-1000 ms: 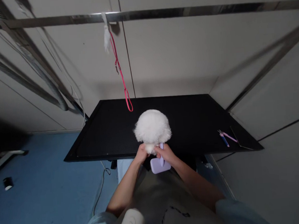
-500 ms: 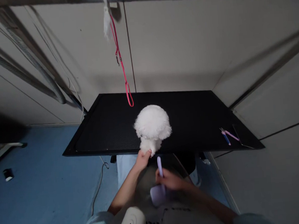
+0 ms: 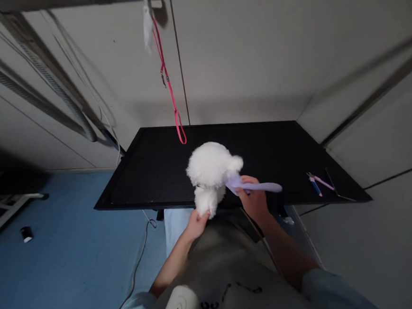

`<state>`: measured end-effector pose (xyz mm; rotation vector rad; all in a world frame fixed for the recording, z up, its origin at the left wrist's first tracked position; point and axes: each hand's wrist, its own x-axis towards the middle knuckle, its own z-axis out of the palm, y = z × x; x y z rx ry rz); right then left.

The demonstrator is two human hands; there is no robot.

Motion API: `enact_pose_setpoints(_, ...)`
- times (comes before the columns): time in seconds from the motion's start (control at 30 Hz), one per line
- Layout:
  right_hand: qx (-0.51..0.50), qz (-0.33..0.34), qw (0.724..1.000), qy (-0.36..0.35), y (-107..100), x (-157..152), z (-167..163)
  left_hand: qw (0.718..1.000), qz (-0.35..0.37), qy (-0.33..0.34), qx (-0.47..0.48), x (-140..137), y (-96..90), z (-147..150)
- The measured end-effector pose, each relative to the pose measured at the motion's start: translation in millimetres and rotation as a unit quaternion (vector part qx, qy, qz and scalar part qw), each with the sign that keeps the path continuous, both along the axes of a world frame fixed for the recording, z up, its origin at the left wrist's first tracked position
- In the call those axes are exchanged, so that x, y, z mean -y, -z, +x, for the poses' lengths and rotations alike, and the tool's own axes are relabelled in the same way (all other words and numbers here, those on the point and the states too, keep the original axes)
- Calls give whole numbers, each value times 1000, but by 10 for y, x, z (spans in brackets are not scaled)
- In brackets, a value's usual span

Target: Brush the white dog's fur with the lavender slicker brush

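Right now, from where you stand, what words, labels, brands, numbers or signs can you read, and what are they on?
No word, brand or number is legible.
Grey garment: dark lettering, too distorted to read.
Pale device at the bottom edge: a red mark, no readable words.
Purple brush in the right hand: no lettering shows.
Blue-and-pink tool on the black table: too small to tell.

Fluffy white figure (image 3: 209, 166), rounded top, small tuft jutting right, at near edge of black table (image 3: 150, 168), lavender brush (image 3: 262, 186), handle pointing right, blurred head against fur.
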<state>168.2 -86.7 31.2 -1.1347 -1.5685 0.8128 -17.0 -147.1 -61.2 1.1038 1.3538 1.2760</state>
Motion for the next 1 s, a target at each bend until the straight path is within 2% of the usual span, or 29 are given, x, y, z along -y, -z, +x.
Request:
enact_pose_setpoints(0.03, 0, 1, 1000, -31, 18, 11, 2, 1000, 4, 8, 3, 8, -12, -2)
enact_pose_setpoints(0.1, 19, -45, 990, -131, 69, 46, 15, 1000, 6, 21, 7, 24, -38, -2)
enact_pose_setpoints(0.13, 26, -58, 987, -149, 91, 57, 24, 1000, 5, 22, 9, 31, -50, -2)
enact_pose_setpoints(0.23, 8, -12, 998, -63, 118, 51, 49, 1000, -7, 21, 15, 43, -73, -14)
enact_pose_setpoints(0.27, 6, -2, 998, -61, 115, 45, 53, 999, -8, 28, 20, 43, -74, -23)
enact_pose_setpoints(0.37, 39, -53, 984, -163, 96, 40, 48, 998, -19, 49, 31, 37, -65, -53)
enact_pose_setpoints(0.4, 48, -59, 984, -162, 90, 42, 44, 998, -24, 46, 34, 36, -59, -63)
enact_pose_setpoints(0.5, 36, -10, 996, -77, 85, 52, 33, 998, -27, 32, 47, 35, -44, -86)
enact_pose_setpoints(0.63, 69, -61, 977, -191, 98, 79, 2, 996, -37, 53, 62, 40, -36, -119)
enact_pose_setpoints(0.73, 57, -17, 991, -117, 94, 76, -25, 994, -69, 48, 66, 41, -32, -150)
enact_pose_setpoints(0.77, 51, -9, 992, -116, 87, 70, -32, 994, -70, 54, 70, 40, -30, -159)
enact_pose_setpoints(0.87, 75, -50, 976, -199, 54, 43, -43, 993, -60, 73, 68, 37, -26, -177)
enact_pose_setpoints(0.9, 85, -50, 976, -194, 41, 30, -44, 994, -59, 68, 63, 36, -25, -179)
enact_pose_setpoints(1.0, 76, 5, 991, -112, 12, -1, -40, 996, -60, 51, 49, 40, -18, -177)
